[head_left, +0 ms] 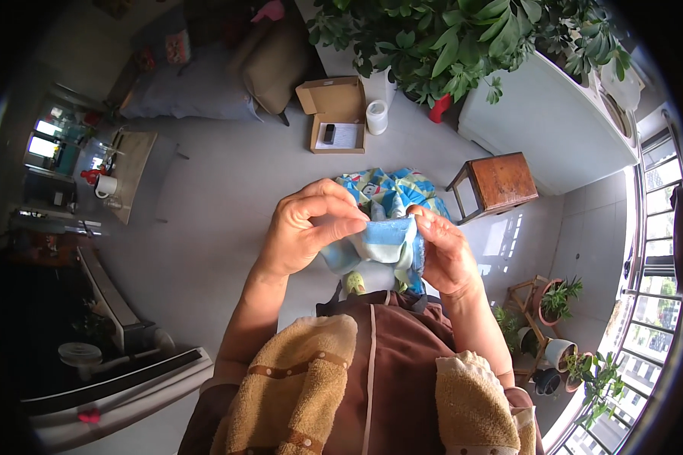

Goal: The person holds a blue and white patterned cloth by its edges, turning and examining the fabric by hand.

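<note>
A blue, white and yellow-green patterned cloth (pixel 387 236) hangs in front of me, with its edge raised between my hands. My left hand (pixel 300 231) pinches that edge between thumb and fingertips, on the left. A short way to the right, my right hand (pixel 449 258) grips the same edge between thumb and bent fingers. Between the two pinches runs a short, nearly level stretch of hem. The bulk of the cloth spreads beyond my hands in loose folds and covers part of the floor from view. Its lower end is partly hidden.
A wooden stool (pixel 501 182) stands to the right of the cloth. Beyond it are an open cardboard box (pixel 338 144), a white container (pixel 377 117) and a large leafy plant (pixel 455 38). Potted plants (pixel 558 299) line the barred window at right. A table (pixel 136 171) stands left.
</note>
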Motion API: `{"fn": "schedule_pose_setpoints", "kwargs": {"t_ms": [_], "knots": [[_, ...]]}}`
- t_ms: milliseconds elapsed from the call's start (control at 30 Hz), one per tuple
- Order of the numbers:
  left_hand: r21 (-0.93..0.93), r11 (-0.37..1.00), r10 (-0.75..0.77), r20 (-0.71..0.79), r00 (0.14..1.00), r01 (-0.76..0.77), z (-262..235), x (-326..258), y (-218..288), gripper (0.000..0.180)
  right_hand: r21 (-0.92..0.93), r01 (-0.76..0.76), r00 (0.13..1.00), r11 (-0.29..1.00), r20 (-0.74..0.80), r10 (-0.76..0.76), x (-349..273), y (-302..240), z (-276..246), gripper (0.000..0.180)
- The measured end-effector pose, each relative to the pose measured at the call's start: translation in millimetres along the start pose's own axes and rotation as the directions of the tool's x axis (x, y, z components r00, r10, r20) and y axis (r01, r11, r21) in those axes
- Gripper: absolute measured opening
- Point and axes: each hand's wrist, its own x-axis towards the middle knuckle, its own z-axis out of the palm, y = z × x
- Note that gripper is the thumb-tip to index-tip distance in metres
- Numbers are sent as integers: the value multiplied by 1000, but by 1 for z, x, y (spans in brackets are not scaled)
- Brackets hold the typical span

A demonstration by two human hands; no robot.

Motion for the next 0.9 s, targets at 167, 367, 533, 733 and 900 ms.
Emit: {"fn": "schedule_pose_setpoints", "kwargs": {"t_ms": [167,367,533,733,900], "knots": [[-605,790,-227,-135,964,101,10,-4,-8,12,102,-71,997,992,-8,72,0,0,10,21],[-878,423,12,-242,970,-224,-30,-15,13,12,74,-150,985,986,-80,156,2,-6,24,12],[-986,81,357,-107,928,-145,-27,-29,66,11,128,-174,978,976,-92,186,11,-3,30,7],[-796,511,394,-118,912,-324,-29,-52,85,8,-149,-37,999,988,-25,33,22,-4,20,16],[-761,477,-20,-511,860,-441,-26,-64,70,12,-552,128,980,824,-56,-190,29,11,18,22]]}}
